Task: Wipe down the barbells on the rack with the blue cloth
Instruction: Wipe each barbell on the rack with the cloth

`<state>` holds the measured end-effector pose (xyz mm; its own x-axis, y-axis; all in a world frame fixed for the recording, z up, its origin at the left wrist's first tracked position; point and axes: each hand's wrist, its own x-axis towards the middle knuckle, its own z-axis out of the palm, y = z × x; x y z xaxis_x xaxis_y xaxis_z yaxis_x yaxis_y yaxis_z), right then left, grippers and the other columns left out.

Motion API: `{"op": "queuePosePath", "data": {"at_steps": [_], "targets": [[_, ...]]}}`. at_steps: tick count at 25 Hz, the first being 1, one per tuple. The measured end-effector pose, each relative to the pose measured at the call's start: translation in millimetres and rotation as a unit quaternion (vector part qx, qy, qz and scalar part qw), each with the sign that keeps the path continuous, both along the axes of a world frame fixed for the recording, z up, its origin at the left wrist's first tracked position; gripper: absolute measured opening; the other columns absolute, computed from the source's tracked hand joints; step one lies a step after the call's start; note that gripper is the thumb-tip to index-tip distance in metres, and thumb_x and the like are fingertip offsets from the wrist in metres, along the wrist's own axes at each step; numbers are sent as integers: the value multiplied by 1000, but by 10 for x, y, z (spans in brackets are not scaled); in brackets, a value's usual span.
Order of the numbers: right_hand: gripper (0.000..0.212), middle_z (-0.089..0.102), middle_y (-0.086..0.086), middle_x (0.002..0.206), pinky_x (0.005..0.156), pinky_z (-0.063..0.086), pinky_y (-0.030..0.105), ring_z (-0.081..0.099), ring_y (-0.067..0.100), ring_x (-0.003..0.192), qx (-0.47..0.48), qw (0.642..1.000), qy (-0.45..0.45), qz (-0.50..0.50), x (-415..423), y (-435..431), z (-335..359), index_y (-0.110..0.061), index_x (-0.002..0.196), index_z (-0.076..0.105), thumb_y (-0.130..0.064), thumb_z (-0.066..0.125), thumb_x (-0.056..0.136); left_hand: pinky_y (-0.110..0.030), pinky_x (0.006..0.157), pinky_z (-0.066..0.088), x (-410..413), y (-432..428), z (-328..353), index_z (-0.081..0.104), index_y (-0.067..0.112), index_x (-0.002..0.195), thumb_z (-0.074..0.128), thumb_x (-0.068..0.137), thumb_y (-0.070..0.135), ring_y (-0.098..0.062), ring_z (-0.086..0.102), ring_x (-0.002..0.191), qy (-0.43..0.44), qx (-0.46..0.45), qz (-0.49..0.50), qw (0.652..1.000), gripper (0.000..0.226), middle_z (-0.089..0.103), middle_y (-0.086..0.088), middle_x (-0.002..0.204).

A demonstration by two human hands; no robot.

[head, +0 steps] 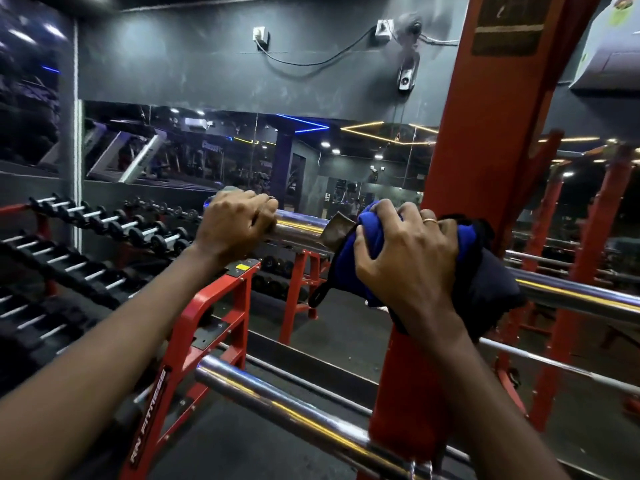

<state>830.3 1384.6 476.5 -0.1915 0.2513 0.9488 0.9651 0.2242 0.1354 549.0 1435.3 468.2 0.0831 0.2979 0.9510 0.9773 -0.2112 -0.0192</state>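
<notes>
Seen from above and behind both forearms at a red rack (pixel 485 140) in a dim, mirror-walled gym. Left hand (pixel 235 226) curled over the end of the upper barbell (pixel 301 230), fingers wrapped across the top of the chrome, knuckles up. Right hand (pixel 405 251), ring on one finger, clenched around a bunched blue cloth (pixel 363 244), pressing the wad onto the same bar just beside the upright. Cloth draped over and around the bar, blue folds bulging between thumb and fingers, a darker part (pixel 491 282) hanging past the hand on the far side against the post. Bare chrome showing between the two hands, cloth well apart from the left hand. Bar running on to the right beyond the upright, catching yellow highlights. Lower barbell (pixel 277 407) resting across the rack beneath both wrists, untouched by either hand. Thinner bars (pixel 554 365) on the right at a lower level. Dumbbell rack (pixel 104 237) with rows of black-ended dumbbells at left, a red bench frame (pixel 207 323) below the left forearm, a wall fan (pixel 408 53) high on the dark wall above the mirror.
</notes>
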Motion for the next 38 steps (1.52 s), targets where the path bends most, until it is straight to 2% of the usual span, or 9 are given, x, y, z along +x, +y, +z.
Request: {"op": "queuePosePath", "data": {"at_steps": [4, 10, 16, 19, 22, 26, 30, 35, 38], "targets": [[36, 61, 3, 93, 84, 31, 42, 58, 28, 87, 20, 1000, 12, 9, 16, -15, -62, -23, 111, 63, -50, 55, 88, -42, 74, 35, 45, 62, -34, 57, 11, 77, 27, 104, 39, -31, 53, 69, -3, 23, -15, 1000, 49, 56, -8, 70], [41, 65, 1, 112, 95, 35, 43, 61, 27, 103, 12, 1000, 10, 9, 14, -96, -122, -27, 128, 61, -49, 55, 93, -38, 75, 31, -63, 93, -23, 56, 15, 81, 18, 105, 49, -28, 55, 75, 5, 4, -39, 999, 57, 59, -6, 76], [46, 56, 2, 137, 109, 27, 49, 47, 27, 131, 49, 977, 196, -72, -668, -44, -395, -33, 136, 56, -44, 54, 91, -46, 88, 37, -43, 38, -53, 55, 17, 86, 25, 104, 48, -31, 54, 84, -1, -42, -54, 998, 46, 60, -8, 83], [52, 50, 1, 149, 112, 24, 48, 42, 25, 140, 38, 990, 126, -52, -1167, 37, -542, -33, 142, 53, -43, 55, 91, -45, 90, 34, -105, 59, -53, 57, 17, 90, 26, 103, 50, -32, 56, 89, 18, -65, -77, 995, 46, 62, -7, 87], [51, 54, 4, 148, 114, 26, 49, 47, 26, 139, 43, 992, 89, -76, -908, 26, -493, -30, 145, 53, -44, 54, 96, -44, 94, 33, -284, 43, 40, 60, 23, 114, 24, 100, 55, -28, 58, 103, 69, -115, -146, 980, 50, 66, -3, 108], [51, 58, 3, 145, 120, 15, 57, 45, 22, 143, 96, 945, 264, -168, -413, -37, -412, -31, 144, 55, -46, 46, 95, -44, 103, 36, -553, 11, 287, 43, 36, 147, 22, 101, 64, -22, 54, 125, 165, -206, -199, 944, 58, 60, 0, 136], [53, 51, 8, 151, 119, 20, 61, 35, 30, 149, 86, 948, 275, -133, -754, 39, -440, -24, 144, 53, -41, 43, 94, -42, 85, 45, -679, 196, 211, 61, 31, 126, 20, 98, 72, -26, 65, 98, 151, -104, -179, 967, 65, 71, -5, 105], [54, 45, 9, 155, 119, 27, 45, 38, 25, 148, 65, 994, 79, -23, -765, -58, -595, -23, 145, 47, -29, 62, 93, -40, 69, 42, -624, 245, 59, 68, 21, 105, 31, 99, 65, -30, 62, 75, 119, -14, -185, 975, 58, 66, -6, 80], [52, 45, 12, 156, 117, 31, 58, 39, 32, 148, 140, 967, 198, -80, -399, -17, -482, -18, 145, 53, -39, 57, 98, -40, 69, 41, -650, 266, 24, 67, 21, 103, 30, 100, 64, -29, 62, 74, 114, -4, -185, 976, 57, 65, -5, 79]]}}
